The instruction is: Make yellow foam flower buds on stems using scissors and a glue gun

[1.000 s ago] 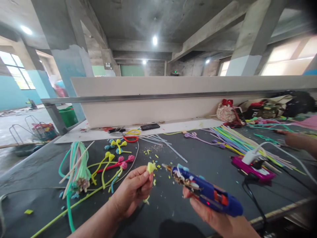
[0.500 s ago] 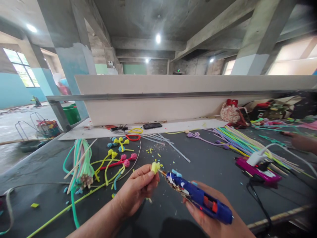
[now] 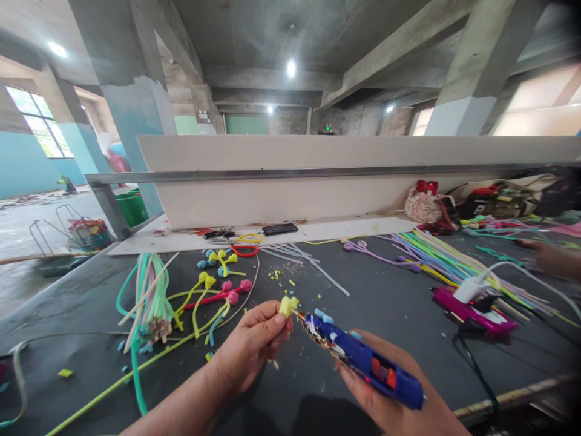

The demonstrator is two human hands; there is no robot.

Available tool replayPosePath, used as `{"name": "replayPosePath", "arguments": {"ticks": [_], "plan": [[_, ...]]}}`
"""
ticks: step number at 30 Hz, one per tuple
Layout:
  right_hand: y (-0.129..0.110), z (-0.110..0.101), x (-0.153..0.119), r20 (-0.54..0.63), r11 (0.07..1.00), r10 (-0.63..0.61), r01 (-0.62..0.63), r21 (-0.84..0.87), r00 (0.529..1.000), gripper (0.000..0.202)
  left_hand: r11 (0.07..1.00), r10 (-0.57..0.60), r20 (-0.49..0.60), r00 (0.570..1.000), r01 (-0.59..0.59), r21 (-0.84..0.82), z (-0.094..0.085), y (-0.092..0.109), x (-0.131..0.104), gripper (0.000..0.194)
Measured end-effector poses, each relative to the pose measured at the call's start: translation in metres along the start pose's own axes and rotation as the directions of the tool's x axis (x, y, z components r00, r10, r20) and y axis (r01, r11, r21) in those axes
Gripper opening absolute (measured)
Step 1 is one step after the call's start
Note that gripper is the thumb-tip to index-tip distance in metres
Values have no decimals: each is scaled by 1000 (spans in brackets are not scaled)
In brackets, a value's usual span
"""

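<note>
Between the thumb and fingers of my left hand [image 3: 261,339] is a small yellow fuzzy flower [image 3: 287,305], apparently of pipe cleaner. My right hand [image 3: 385,387] is wrapped round a blue hot glue gun [image 3: 363,360], whose red light glows. Its nozzle points left, at or right beside the yellow flower; whether they touch I cannot tell. Left of my hands lie pink buds [image 3: 232,297] and yellow buds [image 3: 209,281] on fuzzy stems. Small yellow and blue clippings [image 3: 275,275] are scattered on the dark table [image 3: 381,278] beyond the flower.
A bundle of green and pale stems [image 3: 157,297] lies at left, a fan of coloured stems [image 3: 436,254] at right. A magenta power strip [image 3: 474,312] with cables sits nearby. A phone [image 3: 280,229] lies at the back board. Another person's hand [image 3: 551,259] shows at far right.
Very little differs. The yellow flower has turned or shifted slightly to the right in my left fingers, and the glue gun has moved a touch left. Both hands keep their hold.
</note>
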State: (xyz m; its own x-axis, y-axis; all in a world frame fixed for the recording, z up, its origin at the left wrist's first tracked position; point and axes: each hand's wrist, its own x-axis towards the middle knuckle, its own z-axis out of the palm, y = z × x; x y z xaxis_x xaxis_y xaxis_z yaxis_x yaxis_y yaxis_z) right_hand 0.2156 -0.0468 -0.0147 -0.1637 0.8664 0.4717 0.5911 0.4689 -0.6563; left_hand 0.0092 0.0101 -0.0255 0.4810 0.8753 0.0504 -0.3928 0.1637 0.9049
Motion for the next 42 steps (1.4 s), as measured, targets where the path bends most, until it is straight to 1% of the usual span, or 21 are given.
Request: {"name": "replayPosePath", "arguments": {"ticks": [2,4,7,9,13,16,18,19,22,23,25,27,29,31,33,36,38,42], "plan": [[1,2,0,-71,1000,0,-1,-6,997,9,1000,13,0,1000,-13,19,1,1,0,22],[1,2,0,-92,1000,11,-11,-2,996,13,999,16,2,1000,-16,29,1,1,-1,23],[1,0,1,12,1000,30,-30,6,999,11,998,26,10,1000,-27,55,2,1,-1,24],[1,-1,1,51,999,43,-44,10,998,11,996,38,12,999,-38,75,2,1,-2,24],[2,1,0,19,998,68,-68,6,998,10,996,40,5,999,-40,85,2,0,-1,24],[3,1,1,0,999,49,-49,-13,999,9,994,45,18,999,-46,100,1,-1,0,24],[4,2,2,-7,999,44,-44,-9,999,11,992,42,13,999,-43,121,0,-1,0,24],[4,2,2,6,999,46,-46,-3,999,13,991,38,8,999,-38,129,0,-1,0,24],[6,2,0,92,998,67,-67,-2,994,17,990,27,0,1000,-26,140,-1,-2,0,24],[6,2,-1,99,997,75,-75,-6,992,16,989,29,-3,1000,-28,146,-1,-2,0,25],[6,1,-2,65,996,91,-90,-18,994,14,983,41,-9,999,-39,177,-1,-3,0,26],[4,0,-2,63,997,80,-79,-26,995,16,968,55,-22,998,-48,247,-1,-2,1,27],[2,-2,-2,95,998,62,-60,-25,994,21,935,68,-45,997,-48,352,-1,-2,1,27],[0,-3,-1,106,998,63,-61,-26,992,20,881,98,-68,993,-55,469,0,-1,1,27],[-1,-2,0,93,998,64,-61,-34,994,15,816,147,-69,987,-81,573,0,0,0,27],[-2,0,2,90,999,25,-22,-41,996,15,707,229,-59,972,-124,696,2,1,0,27],[-2,2,3,60,999,18,-15,-47,998,16,638,276,-53,960,-141,757,2,2,0,26],[-2,6,3,-16,997,68,-69,-40,998,18,535,328,-25,944,-164,829,3,3,0,25]]}}
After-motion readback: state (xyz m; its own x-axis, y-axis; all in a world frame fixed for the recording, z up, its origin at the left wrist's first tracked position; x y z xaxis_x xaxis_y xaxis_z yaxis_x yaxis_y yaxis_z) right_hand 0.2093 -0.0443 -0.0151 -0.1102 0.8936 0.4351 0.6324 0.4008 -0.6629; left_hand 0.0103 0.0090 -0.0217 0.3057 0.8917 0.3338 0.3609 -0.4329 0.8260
